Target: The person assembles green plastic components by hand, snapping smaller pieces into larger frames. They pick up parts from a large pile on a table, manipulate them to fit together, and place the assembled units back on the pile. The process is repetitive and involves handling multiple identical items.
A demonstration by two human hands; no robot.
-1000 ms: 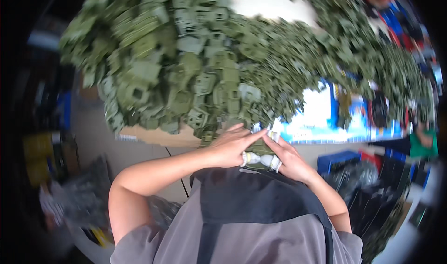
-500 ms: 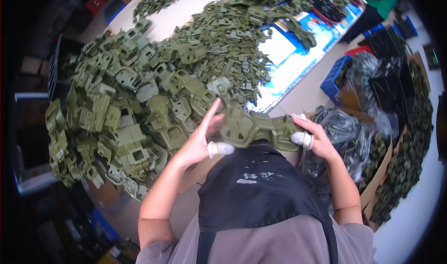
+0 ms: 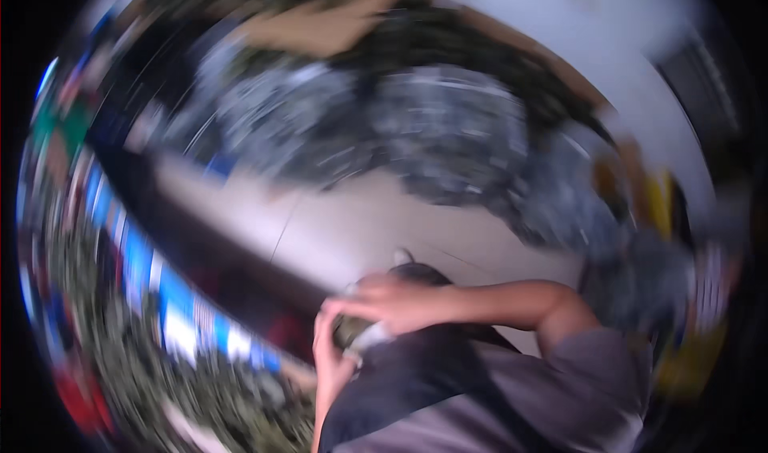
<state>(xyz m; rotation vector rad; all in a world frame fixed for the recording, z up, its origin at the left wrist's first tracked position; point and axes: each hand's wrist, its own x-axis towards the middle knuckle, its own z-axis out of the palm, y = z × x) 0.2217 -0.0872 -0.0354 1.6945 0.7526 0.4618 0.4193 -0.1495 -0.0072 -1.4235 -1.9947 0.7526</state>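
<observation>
Close against the front of my dark apron (image 3: 408, 381), a small part of an olive-green plastic moulded piece (image 3: 347, 330) shows between my two hands. My left hand (image 3: 328, 355) curves round its left side, fingers up and thumb inward. From above and the right, my right hand (image 3: 404, 303) lies over it with bent fingers, a white thumb cover reaching below. Both hands are closed on the piece and hide most of it. Motion blur smears the whole view.
A table with a blue and white edge (image 3: 172, 309) runs along the left, heaped with green plastic parts (image 3: 128, 357). Bulging clear plastic bags (image 3: 452, 133) stand on the pale tiled floor (image 3: 344, 229) ahead. A person in green (image 3: 68, 125) is at the far left.
My view has swung right, from the heaped table to the bags and floor. My hands have come closer together, the green piece now low against my apron and mostly covered.
</observation>
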